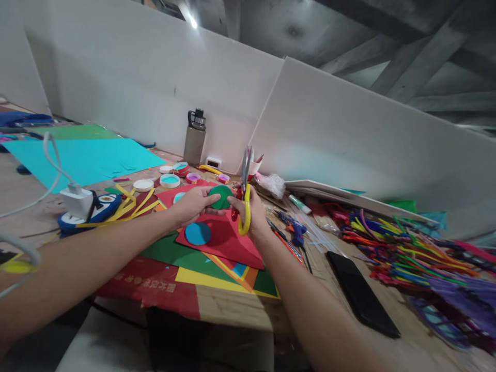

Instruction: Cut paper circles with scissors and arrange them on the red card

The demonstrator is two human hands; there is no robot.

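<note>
My left hand (195, 203) pinches a green paper disc (220, 197) held above the table. My right hand (251, 209) grips scissors (245, 195) with red and yellow handles, blades pointing up just right of the disc. Below the hands lies a red paper sheet (228, 240) with a blue paper circle (197, 233) on it, stacked over green, yellow and orange sheets.
A grey water bottle (194, 137) stands by the white back wall. Tape rolls (170, 180), yellow paper strips (132, 204), a charger (79, 201), a large cyan sheet (83, 157), a blue glue gun (296, 232), a black phone (362, 294) and several pipe cleaners (411, 253) surround the work area.
</note>
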